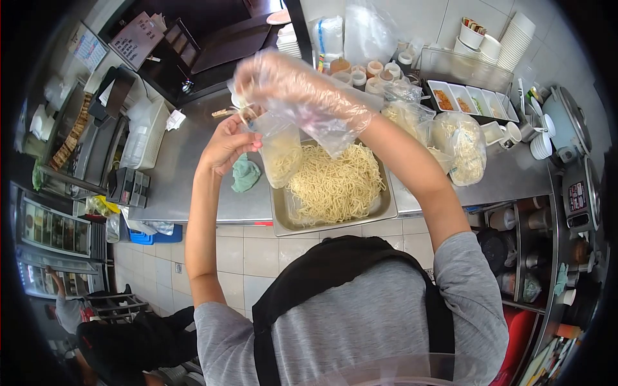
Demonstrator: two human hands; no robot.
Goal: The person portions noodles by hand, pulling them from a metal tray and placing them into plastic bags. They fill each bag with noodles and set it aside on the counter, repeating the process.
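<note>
A clear plastic bag [280, 157] with noodles in its lower part hangs over the left edge of a metal tray. My bare left hand [226, 147] pinches the side of the bag near its top. My right hand [273, 80], in a loose clear plastic glove, is bent over the bag's mouth with its fingers curled down; what they hold is hidden by the blurred plastic. Loose yellowish noodles [338, 186] are heaped in the metal tray [280, 217]. A crumpled green cloth [245, 174] lies beside my left wrist.
Filled plastic bags [458, 145] and small sauce containers [374, 68] stand behind and right of the tray. Farther right is a topping rack [473, 100] and stacked white cups [516, 38]. A white bin [153, 132] sits left. Other people [138, 341] are at lower left.
</note>
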